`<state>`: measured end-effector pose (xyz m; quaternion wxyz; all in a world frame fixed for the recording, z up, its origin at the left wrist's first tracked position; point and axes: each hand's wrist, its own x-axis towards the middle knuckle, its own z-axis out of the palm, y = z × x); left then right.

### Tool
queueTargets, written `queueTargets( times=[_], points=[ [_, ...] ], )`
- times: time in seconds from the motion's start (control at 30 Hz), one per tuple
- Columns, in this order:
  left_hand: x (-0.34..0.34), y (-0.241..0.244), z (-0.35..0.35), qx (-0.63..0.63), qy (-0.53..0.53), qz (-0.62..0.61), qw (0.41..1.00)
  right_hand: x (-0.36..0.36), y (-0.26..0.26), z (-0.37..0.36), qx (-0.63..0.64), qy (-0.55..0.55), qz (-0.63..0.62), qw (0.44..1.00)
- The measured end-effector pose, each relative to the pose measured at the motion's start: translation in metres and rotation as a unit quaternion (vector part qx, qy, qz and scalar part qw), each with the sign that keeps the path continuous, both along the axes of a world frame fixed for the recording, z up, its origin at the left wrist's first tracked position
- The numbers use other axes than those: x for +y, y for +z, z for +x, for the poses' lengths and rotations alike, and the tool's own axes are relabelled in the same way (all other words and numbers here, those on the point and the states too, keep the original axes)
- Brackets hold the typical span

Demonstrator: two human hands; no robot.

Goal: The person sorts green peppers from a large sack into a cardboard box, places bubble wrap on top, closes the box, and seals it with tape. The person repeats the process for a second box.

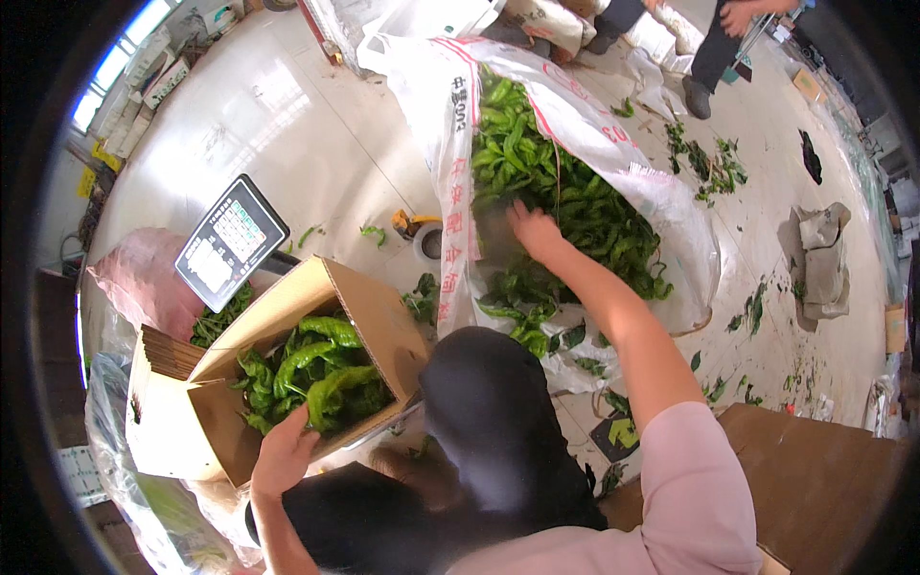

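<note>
My left hand (285, 451) reaches over the near side of an open cardboard box (381, 323), with its fingertips at a large curved green pepper (343, 394). Whether the fingers grip that pepper is hard to make out. Several more long green peppers (305, 359) lie in the box. My right hand (535, 230) is in the mouth of a large white woven sack (453, 215), against a heap of green peppers (514, 140). Its fingertips are blurred among them, so any hold is hidden.
A scale's keypad display (231, 241) stands behind the box. Folded cardboard (162, 359) leans at its left, near a pink sack (144, 273). A tape roll (430, 243) lies on the floor. Loose leaves (708, 162) are scattered at right. Another person's hand (737, 18) shows at top right.
</note>
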<state>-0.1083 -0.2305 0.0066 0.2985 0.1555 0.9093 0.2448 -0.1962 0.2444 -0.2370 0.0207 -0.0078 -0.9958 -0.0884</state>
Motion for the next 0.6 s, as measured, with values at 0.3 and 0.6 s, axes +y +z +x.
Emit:
queueTargets(
  times=[0.3, 0.6],
  points=[
    [-0.011, 0.036, 0.004, 0.11, 0.094, 0.099, 0.985, 0.039, 0.047, 0.065, 0.012, -0.008, -0.14, 0.99],
    [0.017, 0.053, 0.037, 0.216, 0.09, 0.162, 0.959, 0.061, 0.117, 0.121, 0.049, 0.046, -0.183, 0.981]
  ],
)
